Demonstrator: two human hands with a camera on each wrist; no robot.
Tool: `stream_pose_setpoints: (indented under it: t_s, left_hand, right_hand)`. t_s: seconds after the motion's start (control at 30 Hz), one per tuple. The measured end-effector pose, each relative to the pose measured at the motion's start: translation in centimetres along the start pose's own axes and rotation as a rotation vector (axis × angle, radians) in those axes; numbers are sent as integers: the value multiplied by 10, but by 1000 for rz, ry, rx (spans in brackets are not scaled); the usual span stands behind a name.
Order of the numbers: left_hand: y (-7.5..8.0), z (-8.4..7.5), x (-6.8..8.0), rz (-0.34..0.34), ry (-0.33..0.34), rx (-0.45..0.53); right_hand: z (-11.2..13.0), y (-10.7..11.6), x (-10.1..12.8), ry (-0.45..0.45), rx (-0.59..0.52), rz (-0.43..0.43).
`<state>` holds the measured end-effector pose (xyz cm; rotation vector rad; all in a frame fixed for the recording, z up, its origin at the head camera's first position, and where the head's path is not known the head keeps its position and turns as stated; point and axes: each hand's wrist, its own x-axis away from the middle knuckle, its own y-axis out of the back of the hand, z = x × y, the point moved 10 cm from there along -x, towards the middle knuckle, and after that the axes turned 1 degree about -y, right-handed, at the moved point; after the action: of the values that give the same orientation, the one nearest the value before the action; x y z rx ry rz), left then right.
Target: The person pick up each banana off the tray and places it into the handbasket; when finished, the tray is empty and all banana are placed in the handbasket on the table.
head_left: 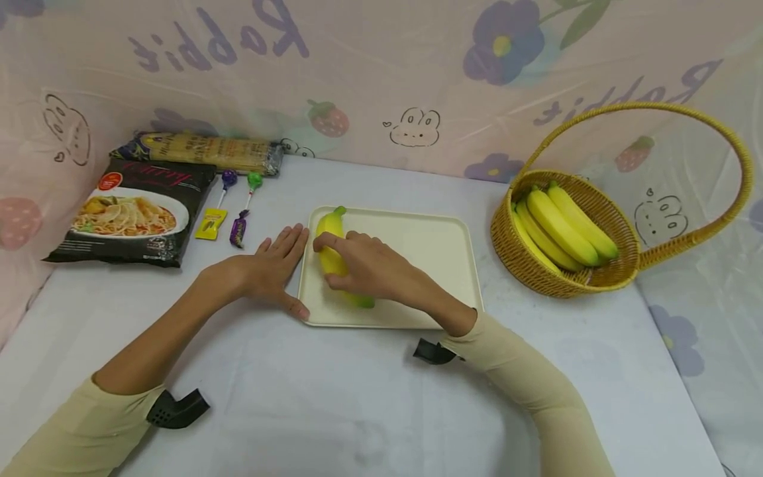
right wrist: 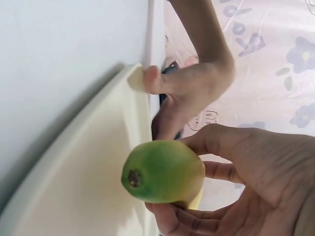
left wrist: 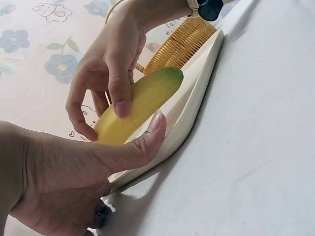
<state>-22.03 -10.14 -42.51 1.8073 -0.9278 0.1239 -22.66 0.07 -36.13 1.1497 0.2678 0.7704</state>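
A yellow banana with green ends [head_left: 331, 228] lies lengthwise over the left part of a cream rectangular tray [head_left: 417, 265]. My right hand [head_left: 375, 265] grips it from above, thumb on the near side and fingers on the far side. The right wrist view shows the banana's green tip [right wrist: 162, 172] pointing at the camera, between thumb and fingers. At the tray's left edge my left hand [head_left: 268, 268] rests with straight fingers spread along the side, its thumb at the near left corner. In the left wrist view the left thumb [left wrist: 147, 142] stands against the tray's rim.
A wicker basket [head_left: 507, 252] with a tall handle holds several bananas [head_left: 566, 225], right of the tray. At the back left are a black noodle bag [head_left: 131, 212], a spaghetti pack [head_left: 208, 152], two lollipops [head_left: 254, 180], a yellow candy [head_left: 211, 223] and a purple candy [head_left: 238, 230].
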Motion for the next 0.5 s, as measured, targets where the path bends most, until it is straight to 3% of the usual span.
stream_pose_setpoints:
  t_s: [0.5]
  left_hand:
    - [0, -1, 0, -8, -3, 28]
  right_hand:
    - [-18, 40, 24, -40, -6, -107]
